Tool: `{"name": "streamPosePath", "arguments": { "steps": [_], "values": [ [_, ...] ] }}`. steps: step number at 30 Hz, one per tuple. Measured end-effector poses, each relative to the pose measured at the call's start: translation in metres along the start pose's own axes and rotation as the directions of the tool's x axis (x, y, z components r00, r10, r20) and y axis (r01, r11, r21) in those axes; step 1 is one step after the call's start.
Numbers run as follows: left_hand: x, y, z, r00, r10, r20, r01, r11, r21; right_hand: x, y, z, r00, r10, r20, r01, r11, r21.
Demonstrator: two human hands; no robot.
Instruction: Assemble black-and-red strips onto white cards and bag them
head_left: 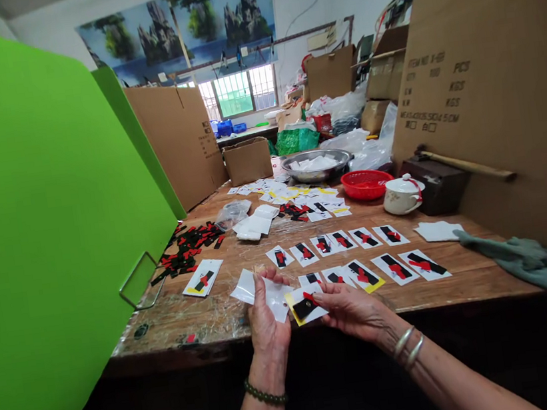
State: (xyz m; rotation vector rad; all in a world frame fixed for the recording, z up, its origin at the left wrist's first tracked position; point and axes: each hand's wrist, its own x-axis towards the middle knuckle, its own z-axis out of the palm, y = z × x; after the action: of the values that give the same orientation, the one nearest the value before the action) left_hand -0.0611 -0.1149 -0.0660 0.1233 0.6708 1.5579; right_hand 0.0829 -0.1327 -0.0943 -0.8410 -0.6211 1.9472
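Observation:
My left hand [264, 320] holds a small stack of clear plastic sleeves [259, 292] at the near edge of the wooden table [207, 314]. My right hand [355, 308] grips a white and yellow card [305, 304] bearing a black and a red strip, close against the sleeves. Beyond my hands, two rows of similar finished cards [361, 257] lie flat on the table. One more card [203, 278] lies apart to the left. A heap of loose black and red strips [188, 246] sits at the left.
A large green board [38, 216] stands at the left with a metal clip. Cardboard boxes [489, 82] wall the right side. A metal basin [316, 166], red basket [365, 183], white cup [402, 195], grey cloth [522, 256] and white sleeves [253, 224] lie on the table.

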Motion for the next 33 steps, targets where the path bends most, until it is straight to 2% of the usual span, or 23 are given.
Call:
{"name": "streamPosePath", "arguments": {
  "steps": [3,10,17,24,30,33],
  "values": [
    [-0.002,-0.003,0.003,1.000,0.011,0.017,-0.011,1.000,0.000,0.000,0.006,0.000,0.998,-0.040,-0.053,0.042,0.998,0.040],
    [-0.005,-0.011,0.006,0.995,0.032,0.091,-0.035,0.999,0.033,-0.003,0.014,0.003,0.984,-0.075,-0.159,0.077,0.997,0.008],
    [-0.003,-0.016,0.003,0.993,0.065,0.101,-0.069,0.997,0.028,-0.005,0.018,0.003,0.972,-0.094,-0.216,0.121,0.986,0.112],
    [0.000,-0.023,0.001,0.990,0.110,0.088,-0.113,0.993,0.038,-0.002,0.032,0.009,0.923,-0.195,-0.332,0.263,0.949,0.173],
    [0.003,-0.026,0.000,0.990,0.119,0.074,-0.122,0.992,0.040,0.001,0.038,0.017,0.923,-0.206,-0.324,0.289,0.929,0.232],
    [0.004,-0.026,0.000,0.992,0.116,0.052,-0.119,0.992,0.043,0.002,0.038,0.019,0.940,-0.178,-0.292,0.243,0.948,0.204]
  ]
}}
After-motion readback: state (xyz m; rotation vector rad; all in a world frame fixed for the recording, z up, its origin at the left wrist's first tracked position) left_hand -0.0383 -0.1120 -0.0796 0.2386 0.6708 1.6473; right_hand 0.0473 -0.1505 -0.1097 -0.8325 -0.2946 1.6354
